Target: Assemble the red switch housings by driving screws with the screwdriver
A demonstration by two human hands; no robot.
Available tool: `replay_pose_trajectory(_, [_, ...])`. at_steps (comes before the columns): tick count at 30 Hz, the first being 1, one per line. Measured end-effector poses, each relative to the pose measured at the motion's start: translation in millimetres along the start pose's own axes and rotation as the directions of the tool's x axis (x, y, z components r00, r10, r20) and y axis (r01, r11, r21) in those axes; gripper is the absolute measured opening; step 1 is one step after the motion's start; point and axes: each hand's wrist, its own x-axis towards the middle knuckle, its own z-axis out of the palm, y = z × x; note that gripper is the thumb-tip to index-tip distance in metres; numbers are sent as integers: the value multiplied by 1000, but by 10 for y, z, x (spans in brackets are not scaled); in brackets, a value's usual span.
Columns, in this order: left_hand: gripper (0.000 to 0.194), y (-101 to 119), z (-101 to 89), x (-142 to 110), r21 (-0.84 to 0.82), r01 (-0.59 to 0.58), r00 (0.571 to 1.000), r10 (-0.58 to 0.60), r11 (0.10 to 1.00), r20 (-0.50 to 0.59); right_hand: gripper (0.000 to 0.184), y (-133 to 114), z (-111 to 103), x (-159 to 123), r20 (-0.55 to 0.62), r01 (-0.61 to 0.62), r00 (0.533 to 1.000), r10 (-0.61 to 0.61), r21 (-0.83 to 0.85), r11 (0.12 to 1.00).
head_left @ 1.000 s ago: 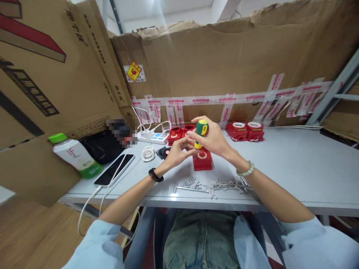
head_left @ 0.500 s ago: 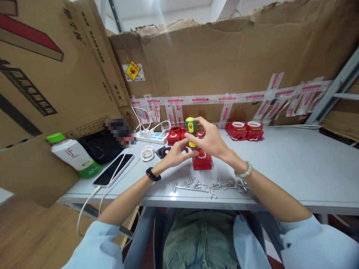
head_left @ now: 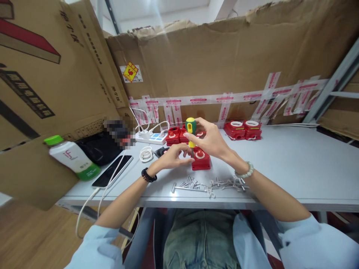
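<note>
My right hand (head_left: 211,139) is closed around the yellow and green handle of a screwdriver (head_left: 191,127). The tool stands upright, its shaft pointing down at the left side of a red box (head_left: 202,164) with a white ring and a red knob on top. Beside the shaft is my left hand (head_left: 175,155), thumb and fingers curved and apart, the thumb tip by the box's left edge. Whether it touches the box I cannot tell. A screw under the tip is too small to make out. Loose screws (head_left: 190,182) lie in front of the box.
A T-shaped metal rod (head_left: 185,188) and small chains (head_left: 224,183) lie near the front edge. More red boxes stand behind my hands and at right (head_left: 242,130). To the left are a coiled white cable (head_left: 146,154), a phone (head_left: 112,172), a bottle (head_left: 74,158) and a power strip (head_left: 153,137).
My left hand has shifted slightly left and down, away from the screwdriver, uncovering more of its shaft. The right hand keeps its grip on the handle. The view has moved slightly.
</note>
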Motion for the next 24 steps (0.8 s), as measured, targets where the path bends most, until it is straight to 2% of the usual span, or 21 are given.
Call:
replay_pose_trajectory(4, [25, -6, -6, 6, 29, -23, 1000, 22, 999, 23, 28, 19, -3, 7, -12, 25, 1000, -24, 26, 999])
replay_pose_trajectory(8, [26, -13, -1, 26, 28, -49, 998, 50, 998, -24, 31, -14, -31, 22, -31, 34, 999, -31, 90, 995])
replay_pose_trajectory(14, [23, 132, -26, -52, -119, -39, 997, 31, 992, -69, 38, -96, -226, 61, -145, 74, 989, -44, 211, 975])
replay_pose_trajectory(16, [27, 202, 7, -121, -123, -29, 1000, 29, 992, -8, 38, -90, -299, 67, -183, 82, 982, -38, 237, 968])
replay_pose_trajectory(20, [23, 302, 112, -256, -16, -24, 974, 27, 1000, 224, 37, -14, -371, 45, -205, 69, 979, -22, 223, 972])
replay_pose_trajectory(24, [18, 345, 119, -312, 60, -22, 947, 2, 998, 320, 35, 44, -363, 13, -186, 64, 982, -34, 158, 985])
